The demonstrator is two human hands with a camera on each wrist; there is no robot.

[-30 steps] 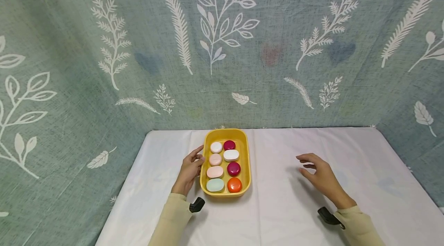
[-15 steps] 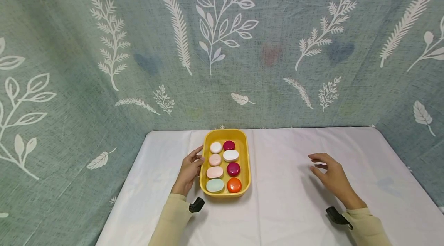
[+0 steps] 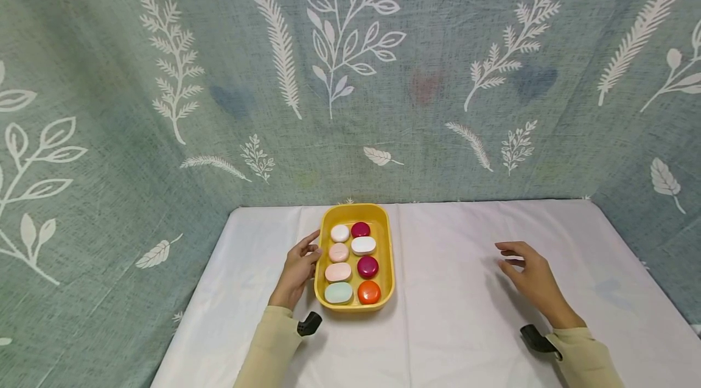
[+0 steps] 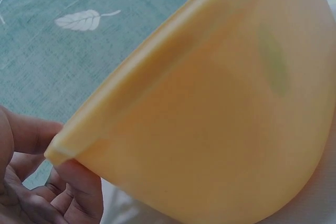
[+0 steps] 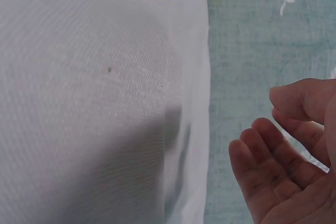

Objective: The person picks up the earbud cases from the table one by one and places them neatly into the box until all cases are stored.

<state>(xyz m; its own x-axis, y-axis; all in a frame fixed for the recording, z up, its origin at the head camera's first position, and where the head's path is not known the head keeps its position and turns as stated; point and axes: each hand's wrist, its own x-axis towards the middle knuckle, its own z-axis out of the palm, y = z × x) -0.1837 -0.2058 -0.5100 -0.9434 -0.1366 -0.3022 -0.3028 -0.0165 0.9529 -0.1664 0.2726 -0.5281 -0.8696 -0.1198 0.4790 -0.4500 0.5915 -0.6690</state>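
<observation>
A yellow tray [image 3: 390, 278] stands on the white cloth, holding two columns of soap bars. On its left side are a round white soap [image 3: 340, 233], a round pink soap [image 3: 338, 252], an oval pink soap [image 3: 338, 272] and an oval mint soap [image 3: 339, 293]. The right side has two crimson soaps [image 3: 367, 267], an oval white soap [image 3: 364, 246] and an orange-red soap [image 3: 369, 292]. My left hand [image 3: 297, 269] pinches the tray's left rim, as the left wrist view confirms. Well to the right, my right hand [image 3: 533, 278] hovers above the cloth, fingers loosely bent around nothing.
White cloth [image 3: 449, 315] covers the table. Behind and at both sides hangs a green leaf-patterned curtain [image 3: 416, 175]. Small black devices [image 3: 310, 323] are strapped at both wrists over beige sleeves.
My right hand has moved to the right, away from the tray, its fingers still loosely bent. The left hand, tray and soaps have stayed in place.
</observation>
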